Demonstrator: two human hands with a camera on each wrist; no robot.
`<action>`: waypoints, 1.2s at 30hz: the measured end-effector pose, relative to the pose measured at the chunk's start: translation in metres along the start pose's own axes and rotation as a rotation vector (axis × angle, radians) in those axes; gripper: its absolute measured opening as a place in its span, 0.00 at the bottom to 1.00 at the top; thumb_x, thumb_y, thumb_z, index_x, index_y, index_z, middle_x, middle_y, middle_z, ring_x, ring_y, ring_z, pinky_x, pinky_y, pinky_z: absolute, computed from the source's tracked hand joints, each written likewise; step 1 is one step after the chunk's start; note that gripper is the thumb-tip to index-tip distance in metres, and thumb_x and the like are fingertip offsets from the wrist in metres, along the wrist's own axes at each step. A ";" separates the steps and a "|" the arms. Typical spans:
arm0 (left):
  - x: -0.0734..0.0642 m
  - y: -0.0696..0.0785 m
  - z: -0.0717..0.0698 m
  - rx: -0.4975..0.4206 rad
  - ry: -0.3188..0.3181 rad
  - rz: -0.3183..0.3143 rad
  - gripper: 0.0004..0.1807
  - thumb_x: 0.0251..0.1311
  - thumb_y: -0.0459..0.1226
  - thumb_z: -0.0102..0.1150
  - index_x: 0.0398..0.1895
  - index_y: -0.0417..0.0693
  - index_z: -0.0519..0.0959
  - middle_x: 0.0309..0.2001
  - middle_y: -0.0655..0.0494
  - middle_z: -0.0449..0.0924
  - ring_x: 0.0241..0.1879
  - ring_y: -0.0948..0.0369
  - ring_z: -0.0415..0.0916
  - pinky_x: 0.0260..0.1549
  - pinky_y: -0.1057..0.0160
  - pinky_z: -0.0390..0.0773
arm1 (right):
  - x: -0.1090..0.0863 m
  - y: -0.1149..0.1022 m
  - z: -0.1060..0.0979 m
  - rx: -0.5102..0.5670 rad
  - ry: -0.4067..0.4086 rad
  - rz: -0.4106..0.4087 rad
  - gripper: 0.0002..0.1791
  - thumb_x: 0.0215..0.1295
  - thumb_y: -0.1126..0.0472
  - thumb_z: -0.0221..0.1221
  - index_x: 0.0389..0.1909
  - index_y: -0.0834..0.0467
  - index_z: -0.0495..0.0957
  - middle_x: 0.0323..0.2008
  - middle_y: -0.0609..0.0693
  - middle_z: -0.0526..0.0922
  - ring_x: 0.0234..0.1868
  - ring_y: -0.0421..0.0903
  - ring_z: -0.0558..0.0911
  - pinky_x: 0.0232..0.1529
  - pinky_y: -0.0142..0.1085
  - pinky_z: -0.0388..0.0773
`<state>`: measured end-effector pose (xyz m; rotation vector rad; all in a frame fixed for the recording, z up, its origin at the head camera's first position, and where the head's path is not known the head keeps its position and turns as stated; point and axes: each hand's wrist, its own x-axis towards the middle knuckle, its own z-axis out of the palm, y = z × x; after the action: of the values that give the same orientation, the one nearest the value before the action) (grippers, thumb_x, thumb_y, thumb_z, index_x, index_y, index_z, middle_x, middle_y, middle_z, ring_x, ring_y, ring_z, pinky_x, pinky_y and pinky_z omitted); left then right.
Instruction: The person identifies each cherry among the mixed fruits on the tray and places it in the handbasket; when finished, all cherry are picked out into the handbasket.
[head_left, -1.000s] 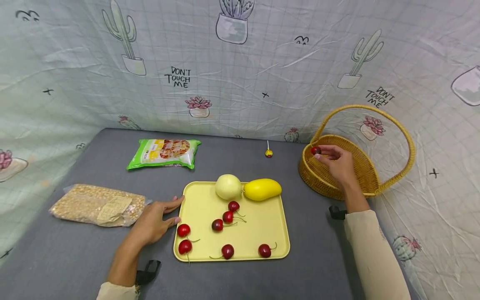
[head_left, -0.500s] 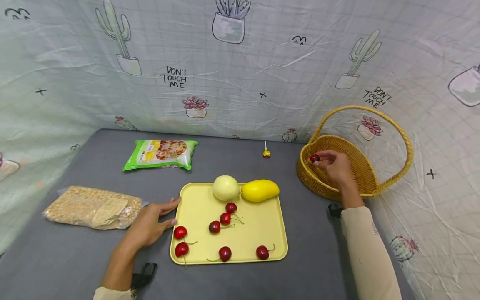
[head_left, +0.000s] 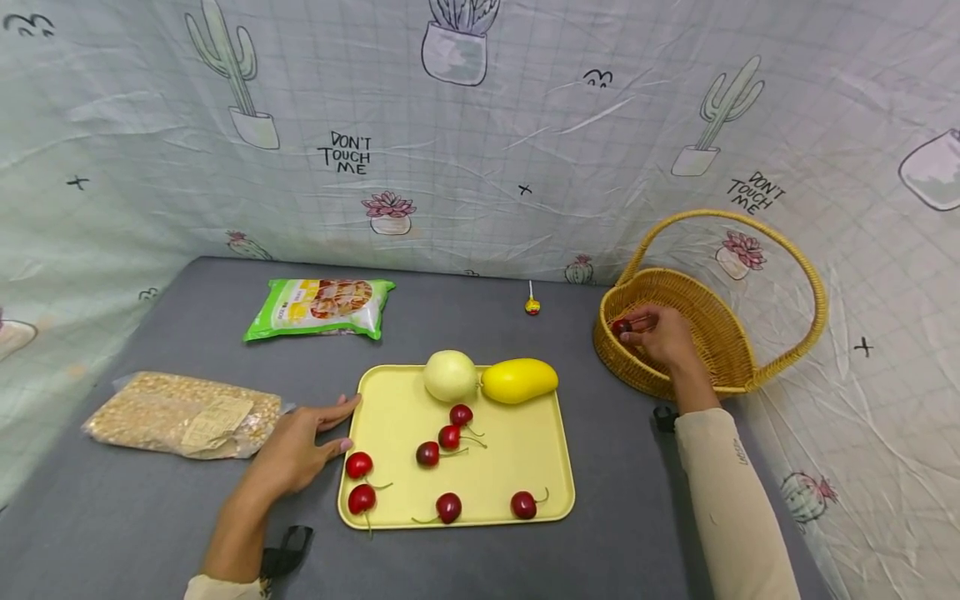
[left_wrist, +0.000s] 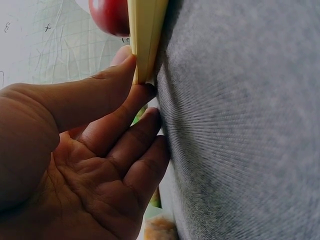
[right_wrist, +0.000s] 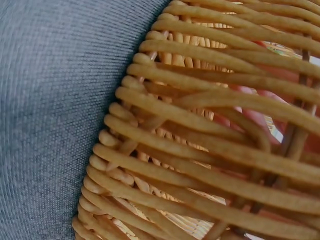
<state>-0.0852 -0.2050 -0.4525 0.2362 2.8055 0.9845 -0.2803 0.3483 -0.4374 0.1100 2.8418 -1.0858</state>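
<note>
Inside the wicker basket (head_left: 637,377), my right hand (head_left: 666,340) pinches a dark red cherry (head_left: 621,327) between thumb and fingers, near the basket's left side. The right wrist view shows mostly the basket's weave (right_wrist: 200,135), with the hand only glimpsed through the gaps. My left hand (head_left: 294,450) touches the left edge of the yellow tray (head_left: 517,458); its fingers are fairly straight, and the thumb (left_wrist: 95,97) rests against the rim. On the tray lie several cherries (head_left: 448,507), a round pale green fruit (head_left: 450,377) and a yellow mango-like fruit (head_left: 519,381).
A bag of corn kernels (head_left: 183,415) lies left of my left hand. Farther back is a green-and-white food packet (head_left: 321,309). A lollipop (head_left: 532,305) lies between the tray and the basket, whose tall handle (head_left: 813,292) arches at the right. Patterned cloth hangs behind.
My right hand has lowered the cherry deeper into the basket, shifting slightly left. The head view has shifted a little. My left hand stays at the tray's edge.
</note>
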 end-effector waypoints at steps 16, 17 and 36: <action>0.000 0.001 -0.002 0.016 0.003 0.002 0.37 0.63 0.36 0.74 0.76 0.49 0.75 0.70 0.35 0.75 0.72 0.32 0.70 0.67 0.28 0.70 | -0.002 -0.002 0.001 -0.010 0.013 -0.023 0.19 0.70 0.66 0.69 0.59 0.65 0.83 0.54 0.69 0.85 0.54 0.62 0.82 0.51 0.45 0.83; 0.000 0.001 -0.002 0.016 0.004 0.002 0.37 0.63 0.36 0.74 0.76 0.49 0.75 0.70 0.35 0.75 0.72 0.32 0.70 0.67 0.28 0.70 | -0.002 -0.002 0.001 -0.005 0.015 -0.021 0.19 0.70 0.66 0.69 0.59 0.65 0.83 0.55 0.69 0.85 0.55 0.63 0.83 0.51 0.46 0.83; -0.001 0.003 -0.001 0.000 -0.006 -0.018 0.36 0.63 0.35 0.73 0.76 0.49 0.74 0.71 0.36 0.74 0.73 0.34 0.69 0.69 0.29 0.70 | -0.011 -0.002 0.000 -0.032 0.201 -0.063 0.15 0.72 0.63 0.68 0.57 0.60 0.86 0.56 0.62 0.88 0.50 0.58 0.82 0.46 0.41 0.78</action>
<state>-0.0842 -0.2040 -0.4495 0.2131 2.7972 0.9780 -0.2694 0.3470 -0.4346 0.1348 3.0591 -1.0989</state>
